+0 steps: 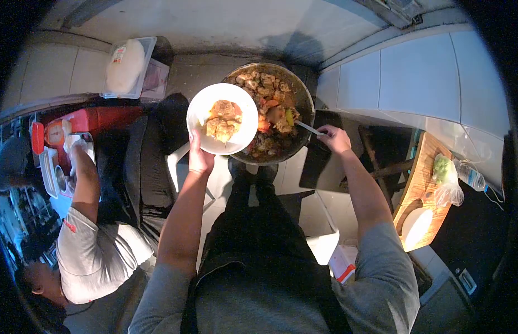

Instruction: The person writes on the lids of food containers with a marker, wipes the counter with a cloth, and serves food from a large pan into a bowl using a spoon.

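My left hand (201, 156) grips a white bowl (247, 119) by its near rim, holding it over the left side of a big round pan. Chunks of stewed meat (223, 119) lie in the bowl's middle. The pan (310, 111) is filled with meat pieces, sauce and bits of orange and green vegetable. My right hand (337, 139) is closed around the handle of a serving spoon (308, 127), just past the pan's right edge. The spoon's head rests among the stew and is partly hidden by it.
At left, a person in a light shirt (97, 250) works beside a red container (97, 119). A clear plastic box (148, 67) stands back left. On the right, a wooden board (406, 206) holds a white plate (417, 225) and a plastic bag (448, 183), near a water bottle (469, 177).
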Demonstrator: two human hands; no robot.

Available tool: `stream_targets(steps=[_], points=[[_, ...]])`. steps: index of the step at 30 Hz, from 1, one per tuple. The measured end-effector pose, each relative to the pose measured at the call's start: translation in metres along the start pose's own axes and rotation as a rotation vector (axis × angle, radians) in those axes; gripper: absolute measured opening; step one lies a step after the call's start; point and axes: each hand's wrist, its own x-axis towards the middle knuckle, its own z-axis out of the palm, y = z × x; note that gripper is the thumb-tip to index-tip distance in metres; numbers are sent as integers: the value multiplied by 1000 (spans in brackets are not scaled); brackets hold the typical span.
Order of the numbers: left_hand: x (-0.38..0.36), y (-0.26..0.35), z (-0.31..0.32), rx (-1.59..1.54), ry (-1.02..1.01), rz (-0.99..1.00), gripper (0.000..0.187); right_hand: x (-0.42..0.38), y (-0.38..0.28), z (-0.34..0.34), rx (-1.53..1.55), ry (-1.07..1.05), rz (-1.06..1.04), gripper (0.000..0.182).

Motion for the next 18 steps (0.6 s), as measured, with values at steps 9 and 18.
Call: stream_targets(steps=[9,18], points=[[7,-5,3,44,57,40,64,-24,-9,-28,42,101,-21,28],[1,-25,42,55,86,24,66,-83,-59,-87,-10,200,-150,27]])
